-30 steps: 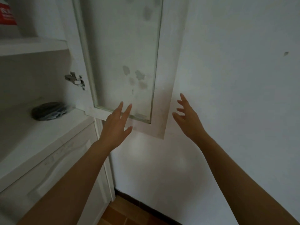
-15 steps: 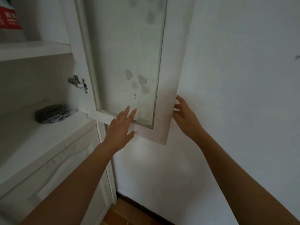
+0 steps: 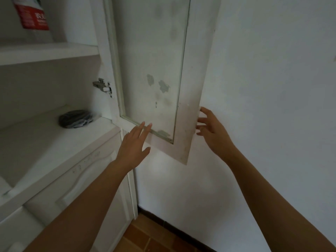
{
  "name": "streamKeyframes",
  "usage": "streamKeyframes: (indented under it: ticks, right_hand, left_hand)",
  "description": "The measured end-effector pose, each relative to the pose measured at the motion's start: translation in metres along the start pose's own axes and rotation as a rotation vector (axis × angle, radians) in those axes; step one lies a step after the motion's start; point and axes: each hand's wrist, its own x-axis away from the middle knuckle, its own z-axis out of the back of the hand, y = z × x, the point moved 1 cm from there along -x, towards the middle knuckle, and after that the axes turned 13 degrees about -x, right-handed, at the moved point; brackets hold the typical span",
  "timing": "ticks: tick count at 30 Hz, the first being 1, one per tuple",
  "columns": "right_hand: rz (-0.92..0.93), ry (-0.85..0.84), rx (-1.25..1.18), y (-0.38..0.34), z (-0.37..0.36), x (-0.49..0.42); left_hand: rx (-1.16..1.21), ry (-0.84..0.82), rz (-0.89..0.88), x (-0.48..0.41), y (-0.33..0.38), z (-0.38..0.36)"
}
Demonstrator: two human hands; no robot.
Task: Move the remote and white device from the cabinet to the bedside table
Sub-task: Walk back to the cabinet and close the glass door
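The white cabinet [image 3: 54,153] stands at the left with its glass-panelled door [image 3: 189,88] swung out toward the wall. My left hand [image 3: 134,146] is flat and open, fingertips at the door's lower frame. My right hand [image 3: 212,131] has its fingers spread and touches the door's outer edge near the bottom corner. No remote or white device shows in the part of the cabinet I can see.
A dark bundle in clear plastic [image 3: 76,118] lies on the cabinet's lower shelf. A red and white package [image 3: 32,15] stands on the upper shelf. A white wall [image 3: 272,88] is close on the right. Brown floor tiles [image 3: 149,237] show below.
My right hand moved in from open air to the door's outer edge. My left hand stayed at the door's lower frame. The view shifted slightly left, showing more of the cabinet.
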Motion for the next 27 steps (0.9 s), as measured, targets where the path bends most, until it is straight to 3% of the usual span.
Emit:
streamKeyframes:
  ticks: [6,11,27]
  right_hand:
    - [0.003,-0.016,-0.061,-0.015,-0.015,0.020]
    - [0.060,-0.040,-0.121,-0.024,-0.027,0.031]
    - [0.185,-0.440,-0.224,-0.050,-0.067,0.037]
  left_hand:
    - [-0.044,0.046,0.093,0.039,-0.014,0.010]
    - [-0.032,0.178,0.139,0.071,-0.016,0.027]
    - [-0.125,0.312,0.289,0.156,0.031,0.058]
